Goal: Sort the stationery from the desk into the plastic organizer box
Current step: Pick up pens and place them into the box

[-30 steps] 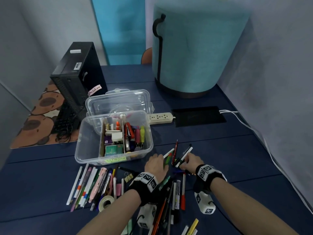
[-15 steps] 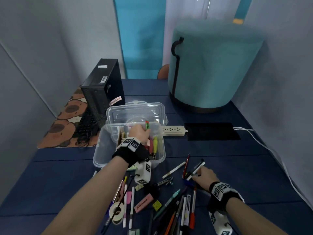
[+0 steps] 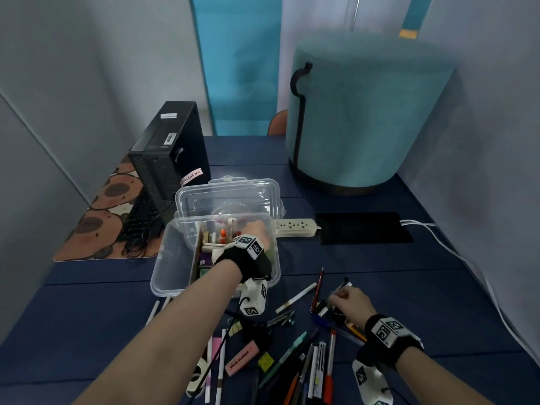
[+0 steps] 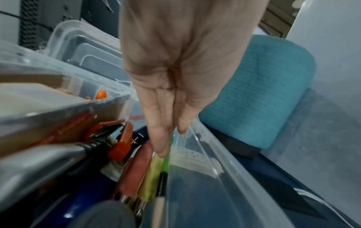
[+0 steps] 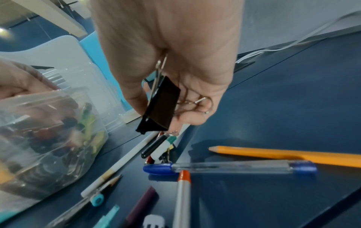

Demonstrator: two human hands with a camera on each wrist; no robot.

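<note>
The clear plastic organizer box (image 3: 163, 258) stands open on the blue desk, with pens and highlighters in its right compartment. My left hand (image 3: 254, 229) reaches into that compartment. Its nearly straight fingers and thumb (image 4: 171, 141) pinch the far end of a green pen (image 4: 167, 162), which lies along the box wall (image 4: 224, 154) beside a yellow highlighter (image 4: 152, 174). My right hand (image 3: 339, 296) hovers just above the loose pens right of the box. It pinches a black binder clip (image 5: 162, 104) between thumb and fingers (image 5: 164, 114).
Several loose pens lie on the desk, among them a white pen (image 3: 295, 298), a blue-capped pen (image 5: 224, 167) and an orange pencil (image 5: 273, 154). A pink eraser (image 3: 242, 358) and a tape roll (image 3: 198, 372) lie nearer me. Behind the box are its lid (image 3: 228, 194), a power strip (image 3: 295, 226), a black computer (image 3: 169, 153) and a teal stool (image 3: 365, 112).
My left hand rose from the pens on the desk, carried the green pen over the box and lowered it into the right compartment. My right hand stayed over the pens.
</note>
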